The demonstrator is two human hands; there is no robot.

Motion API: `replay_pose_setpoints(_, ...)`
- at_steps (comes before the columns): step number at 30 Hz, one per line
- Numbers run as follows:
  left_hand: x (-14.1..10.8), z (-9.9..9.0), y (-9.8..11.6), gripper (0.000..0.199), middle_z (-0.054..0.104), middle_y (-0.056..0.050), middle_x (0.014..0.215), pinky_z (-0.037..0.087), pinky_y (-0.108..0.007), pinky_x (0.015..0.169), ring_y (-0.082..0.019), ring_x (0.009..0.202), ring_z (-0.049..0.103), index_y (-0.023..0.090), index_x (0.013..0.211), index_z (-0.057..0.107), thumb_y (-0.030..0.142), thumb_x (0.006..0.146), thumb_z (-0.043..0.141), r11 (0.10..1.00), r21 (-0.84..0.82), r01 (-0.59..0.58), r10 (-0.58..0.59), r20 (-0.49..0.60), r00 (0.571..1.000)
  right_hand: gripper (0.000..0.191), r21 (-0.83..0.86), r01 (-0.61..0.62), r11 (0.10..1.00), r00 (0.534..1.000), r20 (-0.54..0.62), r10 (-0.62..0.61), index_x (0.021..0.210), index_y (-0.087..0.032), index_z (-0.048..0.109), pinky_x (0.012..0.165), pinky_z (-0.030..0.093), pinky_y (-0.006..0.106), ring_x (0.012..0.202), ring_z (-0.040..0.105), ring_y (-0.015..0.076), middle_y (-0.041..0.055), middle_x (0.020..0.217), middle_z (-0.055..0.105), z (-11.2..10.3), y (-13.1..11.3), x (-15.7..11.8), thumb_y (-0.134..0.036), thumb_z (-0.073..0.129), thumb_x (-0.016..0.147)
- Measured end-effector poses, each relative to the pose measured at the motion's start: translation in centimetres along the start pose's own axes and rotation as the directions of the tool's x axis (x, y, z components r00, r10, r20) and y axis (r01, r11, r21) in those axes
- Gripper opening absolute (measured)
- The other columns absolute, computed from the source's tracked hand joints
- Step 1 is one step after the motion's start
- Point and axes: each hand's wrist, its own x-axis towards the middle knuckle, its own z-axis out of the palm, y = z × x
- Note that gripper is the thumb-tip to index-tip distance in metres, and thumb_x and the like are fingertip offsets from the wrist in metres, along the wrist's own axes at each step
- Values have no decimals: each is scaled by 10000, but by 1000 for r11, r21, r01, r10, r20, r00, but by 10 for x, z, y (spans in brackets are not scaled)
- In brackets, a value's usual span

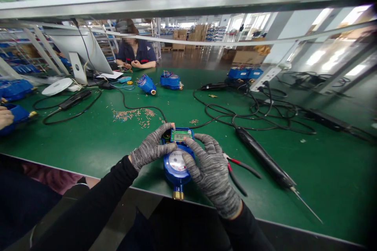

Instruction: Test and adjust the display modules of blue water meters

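Note:
A blue water meter (177,161) with a round dial and a brass fitting sits at the bench's front edge. At its far end is a small circuit board with a lit display (181,136). My left hand (153,147), in a grey knit glove, holds the meter's left side, thumb and index finger around the display end. My right hand (213,168), gloved alike, curves over the right side, with fingertips at the display and dial. Pliers (240,168) with red and black handles lie right of my right hand, their jaws partly hidden by it.
A black electric screwdriver (265,159) with a long bit lies at right, its cable looped behind. Copper-coloured bits (134,115) are scattered on the green bench (176,104). More blue meters (171,81) stand farther back. A co-worker (136,49) sits opposite; another person's hand (5,117) shows at far left.

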Motion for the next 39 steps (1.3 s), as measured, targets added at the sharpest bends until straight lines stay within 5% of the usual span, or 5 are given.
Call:
replay_pose_setpoints(9, 1, 8, 2, 653, 520, -96, 1475, 277, -537, 1215, -338, 1400, 433, 259, 1393, 541, 398, 802, 784, 999, 31, -23, 23, -11, 1000, 310, -30, 161, 986, 977, 143, -155, 1238, -215, 686, 1109, 353, 639, 1270, 481, 385, 141, 1310, 605, -4, 7, 13, -299, 563, 965)
replay_pose_setpoints(16, -2, 12, 2, 681, 509, -104, 1475, 327, -546, 1184, -340, 1378, 453, 258, 1395, 512, 399, 793, 797, 997, -73, 21, -22, -10, 1000, 326, 95, 225, 970, 973, 28, -228, 1266, -238, 626, 1086, 413, 605, 1302, 461, 350, 101, 1379, 541, -1, 33, 10, -232, 595, 942)
replay_pose_setpoints(29, 0, 17, 1, 657, 492, -115, 1470, 316, -535, 1191, -333, 1383, 434, 253, 1393, 502, 432, 819, 765, 993, 119, -10, 18, -65, 998, 306, -60, 410, 910, 888, 254, -383, 1202, -183, 702, 1119, 324, 692, 1298, 508, 409, 141, 1302, 654, -18, 23, 25, -335, 536, 995)
replay_pose_setpoints(33, -1, 16, 0, 669, 490, -123, 1470, 350, -541, 1167, -341, 1368, 449, 249, 1402, 491, 434, 821, 766, 997, 78, 3, 1, -54, 999, 344, -41, 410, 911, 900, 182, -397, 1232, -201, 684, 1056, 392, 703, 1280, 522, 405, 135, 1332, 638, -20, 26, 18, -386, 497, 1011)
replay_pose_setpoints(39, -1, 16, 3, 644, 498, -108, 1459, 343, -550, 1172, -333, 1371, 443, 276, 1384, 502, 444, 821, 765, 996, 89, -3, 9, -64, 998, 426, -52, 396, 917, 891, 264, -370, 1293, -172, 653, 1092, 341, 712, 1333, 463, 429, 154, 1371, 605, -15, 27, 15, -440, 489, 1006)
